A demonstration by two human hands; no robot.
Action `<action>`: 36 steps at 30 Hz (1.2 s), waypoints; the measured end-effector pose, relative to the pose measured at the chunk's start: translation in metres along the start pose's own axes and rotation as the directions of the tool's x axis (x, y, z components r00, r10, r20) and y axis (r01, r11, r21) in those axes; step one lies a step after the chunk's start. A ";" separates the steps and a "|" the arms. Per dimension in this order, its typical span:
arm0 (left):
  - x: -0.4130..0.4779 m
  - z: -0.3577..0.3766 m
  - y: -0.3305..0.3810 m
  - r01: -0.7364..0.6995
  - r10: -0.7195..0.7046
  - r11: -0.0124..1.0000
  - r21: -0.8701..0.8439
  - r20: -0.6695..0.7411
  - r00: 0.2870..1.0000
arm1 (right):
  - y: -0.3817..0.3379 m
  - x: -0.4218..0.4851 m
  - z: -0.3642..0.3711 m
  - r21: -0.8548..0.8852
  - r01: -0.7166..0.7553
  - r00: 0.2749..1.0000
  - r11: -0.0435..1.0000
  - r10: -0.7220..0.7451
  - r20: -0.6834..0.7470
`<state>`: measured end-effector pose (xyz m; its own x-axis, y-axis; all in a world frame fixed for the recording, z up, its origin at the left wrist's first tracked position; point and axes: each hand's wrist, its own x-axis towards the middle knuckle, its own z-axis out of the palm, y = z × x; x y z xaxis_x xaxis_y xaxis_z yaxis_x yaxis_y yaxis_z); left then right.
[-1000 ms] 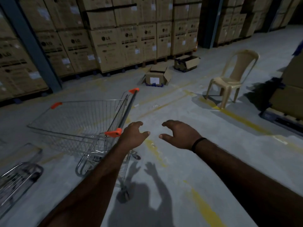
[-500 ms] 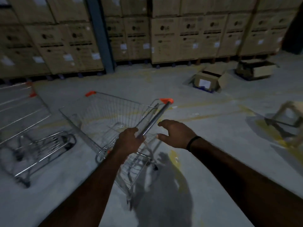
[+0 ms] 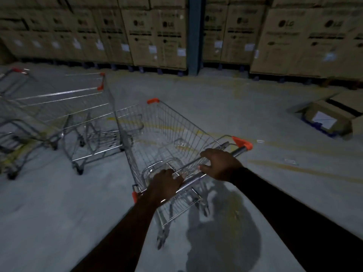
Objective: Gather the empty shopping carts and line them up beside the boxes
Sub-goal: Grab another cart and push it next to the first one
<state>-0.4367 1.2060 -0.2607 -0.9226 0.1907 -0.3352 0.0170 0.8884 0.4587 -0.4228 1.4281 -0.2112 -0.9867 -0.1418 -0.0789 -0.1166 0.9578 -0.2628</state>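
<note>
Shopping cart [image 3: 170, 134] stands right in front of me on the concrete floor [image 3: 255, 107], its wire basket empty and angled away to the left. I hold it by the metal handle bar [image 3: 237, 151], which runs slantwise from low on the left to higher on the right, with orange caps [image 3: 242, 142] at its corners. My left hand [image 3: 167, 183] grips the near, lower end of the bar, fingers [image 3: 176, 176] curled over it. My right hand [image 3: 220, 165] grips farther up the bar, its fingers wrapped over the top and the thumb tucked toward me.

To the left, two more carts [image 3: 84, 107] stand close together, the nearer one just beside the front of mine; the blur keeps me from telling whether they touch. Stacked cardboard boxes [image 3: 157, 36] form a wall along the far side, well beyond the carts, broken by a blue pillar [image 3: 194, 36]. One opened box [image 3: 330, 118] lies on the floor at the right. My shadow [image 3: 225, 232] falls on the floor below the handle.
</note>
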 end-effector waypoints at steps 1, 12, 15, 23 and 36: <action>0.004 0.003 -0.002 -0.013 0.013 0.999 0.037 0.015 1.000 | 0.006 0.009 0.004 -0.007 -0.011 1.000 1.000 0.011 0.028; 0.006 0.004 -0.003 0.010 0.019 0.932 0.363 -0.075 0.997 | 0.046 0.060 0.026 -0.101 0.144 0.969 0.984 -0.120 0.217; -0.001 0.005 0.001 0.145 -0.124 0.955 0.260 -0.096 0.988 | 0.052 0.066 0.024 -0.096 0.195 0.948 0.976 -0.163 0.274; -0.019 0.019 0.041 0.323 -0.315 0.910 0.260 -0.074 0.946 | 0.070 0.057 0.024 -0.058 0.289 0.931 0.955 -0.267 0.249; -0.069 0.075 0.088 0.561 -0.562 0.826 -0.053 -0.162 0.811 | 0.109 0.040 0.016 -0.069 0.519 0.830 0.852 -0.483 0.277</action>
<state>-0.3426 1.3021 -0.2594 -0.8205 -0.4123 -0.3960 -0.5245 0.8185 0.2343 -0.4733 1.5226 -0.2582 -0.7319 -0.6500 -0.2046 -0.6192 0.7597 -0.1986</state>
